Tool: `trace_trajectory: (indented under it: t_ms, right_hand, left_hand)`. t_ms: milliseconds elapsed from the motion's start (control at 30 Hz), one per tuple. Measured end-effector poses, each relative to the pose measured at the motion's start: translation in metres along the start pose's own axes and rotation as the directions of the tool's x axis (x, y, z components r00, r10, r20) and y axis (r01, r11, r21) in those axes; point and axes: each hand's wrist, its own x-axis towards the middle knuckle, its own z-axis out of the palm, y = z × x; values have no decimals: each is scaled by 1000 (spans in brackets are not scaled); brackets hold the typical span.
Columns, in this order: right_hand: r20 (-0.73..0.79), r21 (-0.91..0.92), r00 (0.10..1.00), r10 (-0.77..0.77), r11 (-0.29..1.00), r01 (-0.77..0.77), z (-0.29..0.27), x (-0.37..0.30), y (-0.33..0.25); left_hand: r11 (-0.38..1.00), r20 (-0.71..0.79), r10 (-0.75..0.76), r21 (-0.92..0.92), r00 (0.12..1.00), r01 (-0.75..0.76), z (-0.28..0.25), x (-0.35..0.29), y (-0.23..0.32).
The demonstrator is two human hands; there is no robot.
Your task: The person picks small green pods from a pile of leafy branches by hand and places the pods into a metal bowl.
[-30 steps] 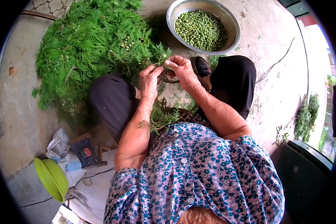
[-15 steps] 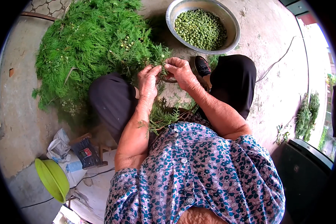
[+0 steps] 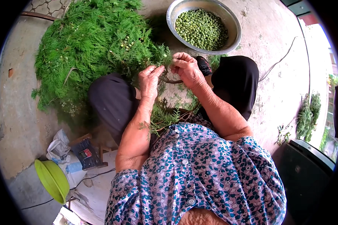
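My left hand [image 3: 149, 80] pinches a green conifer sprig [image 3: 163, 54] at the edge of a large heap of cut conifer branches [image 3: 82, 52]. My right hand [image 3: 187, 69] is just right of the sprig, thumb and fingers drawn together; whatever lies between them is too small to make out. Beyond it stands a wide metal basin [image 3: 234, 35], partly filled with small round green cones [image 3: 201, 30]. Another leafy conifer branch [image 3: 165, 115] lies across my lap, below my wrists.
A black shoe [image 3: 203, 66] shows near my right hand. At lower left are a lime-green basin [image 3: 50, 182], a crumpled plastic bag [image 3: 59, 146] and a small wooden stool [image 3: 87, 150]. A dark box-like object [image 3: 302, 168] stands at lower right, near loose branches [image 3: 308, 116].
My right hand has moved slightly right, away from my left hand, opening a gap between them. My left hand keeps its grip on the sprig.
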Motion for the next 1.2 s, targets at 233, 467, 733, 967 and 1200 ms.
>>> trace_trajectory:
  t_ms: [233,467,733,967,1200]
  right_hand:
    - [91,-723,974,-205,659,206,13,1,-13]
    - [148,-839,915,-374,443,316,6,4,0]
    - [-239,-461,943,-233,882,101,1,4,0]
    - [-87,-51,994,-59,997,55,5,10,-36]
    - [126,-239,992,12,971,18,22,0,-38]
  left_hand:
    - [998,52,-22,53,998,19,3,-5,6]
    - [997,68,-49,56,996,45,-1,-1,1]
    - [997,51,-43,-62,998,46,4,-3,3]
    - [985,84,46,165,995,-60,-3,-1,-5]
    - [875,139,203,419,969,-243,0,-4,-5]
